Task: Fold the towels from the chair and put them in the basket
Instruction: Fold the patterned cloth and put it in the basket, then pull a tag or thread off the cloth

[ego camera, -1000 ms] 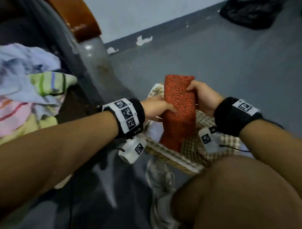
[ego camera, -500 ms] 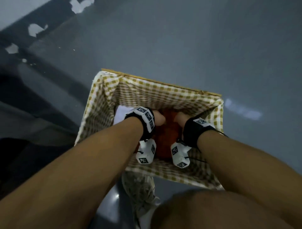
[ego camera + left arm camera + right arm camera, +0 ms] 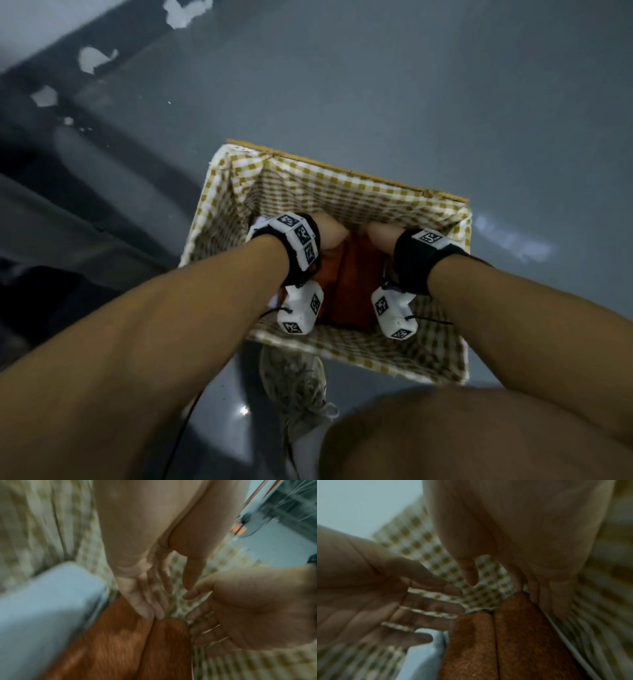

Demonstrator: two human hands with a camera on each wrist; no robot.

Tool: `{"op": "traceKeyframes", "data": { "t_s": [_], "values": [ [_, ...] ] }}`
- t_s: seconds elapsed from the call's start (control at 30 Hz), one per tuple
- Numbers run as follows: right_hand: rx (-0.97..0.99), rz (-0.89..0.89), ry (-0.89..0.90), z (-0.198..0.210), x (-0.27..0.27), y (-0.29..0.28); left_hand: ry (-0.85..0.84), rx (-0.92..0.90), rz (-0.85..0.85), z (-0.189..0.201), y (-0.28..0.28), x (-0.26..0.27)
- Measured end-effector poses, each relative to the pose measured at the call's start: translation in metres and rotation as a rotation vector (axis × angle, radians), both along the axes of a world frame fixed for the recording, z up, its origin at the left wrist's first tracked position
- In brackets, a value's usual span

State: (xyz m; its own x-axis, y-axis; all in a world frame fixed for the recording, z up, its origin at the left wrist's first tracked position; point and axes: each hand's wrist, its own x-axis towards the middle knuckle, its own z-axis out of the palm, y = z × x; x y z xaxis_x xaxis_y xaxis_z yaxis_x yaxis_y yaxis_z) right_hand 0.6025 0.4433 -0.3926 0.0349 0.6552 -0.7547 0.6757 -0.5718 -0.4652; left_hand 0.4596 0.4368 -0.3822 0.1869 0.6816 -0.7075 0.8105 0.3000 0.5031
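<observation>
Placing step — orange towel [image 3: 352,287] sits in the basket [image 3: 346,186], left hand [image 3: 145,577] and right hand [image 3: 530,547] flat-fingered against it; next, probably back to the chair.

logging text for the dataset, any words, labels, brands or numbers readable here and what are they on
No readable words, brands or numbers in any view.
Left wrist band: black-and-white square marker patterns, no letters.
Right wrist band: same kind of marker, no text.
Shoe, basket, orange towel: no visible print.

towels in the basket [image 3: 346,192]
folded towel [image 3: 356,287] lies mid-basket, a second towel [image 3: 42,608] just left of it; a shoe [image 3: 294,383] on the floor [image 3: 411,85] before the basket's near edge.
</observation>
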Motion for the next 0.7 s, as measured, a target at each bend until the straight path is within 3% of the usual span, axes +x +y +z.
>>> {"op": "traceKeyframes", "data": {
  "t_s": [0.17,0.27,0.43,0.57,0.7],
  "values": [
    [-0.061,0.145,0.073,0.082,-0.051,-0.019,-0.234,0.068,0.151,0.085,-0.017,-0.046],
    [0.008,0.263,0.207,0.136,-0.099,-0.034,-0.266,0.12,0.213,0.14,-0.054,-0.096],
    [0.111,0.57,0.28,0.225,-0.202,-0.083,-0.275,0.264,0.392,0.223,-0.14,-0.204],
    [0.091,0.827,0.351,0.269,-0.298,-0.142,-0.23,0.338,0.6,0.266,-0.229,-0.29],
    [0.088,0.953,0.442,0.288,-0.39,-0.204,-0.144,0.401,0.808,0.277,-0.32,-0.365]
  ]
}}
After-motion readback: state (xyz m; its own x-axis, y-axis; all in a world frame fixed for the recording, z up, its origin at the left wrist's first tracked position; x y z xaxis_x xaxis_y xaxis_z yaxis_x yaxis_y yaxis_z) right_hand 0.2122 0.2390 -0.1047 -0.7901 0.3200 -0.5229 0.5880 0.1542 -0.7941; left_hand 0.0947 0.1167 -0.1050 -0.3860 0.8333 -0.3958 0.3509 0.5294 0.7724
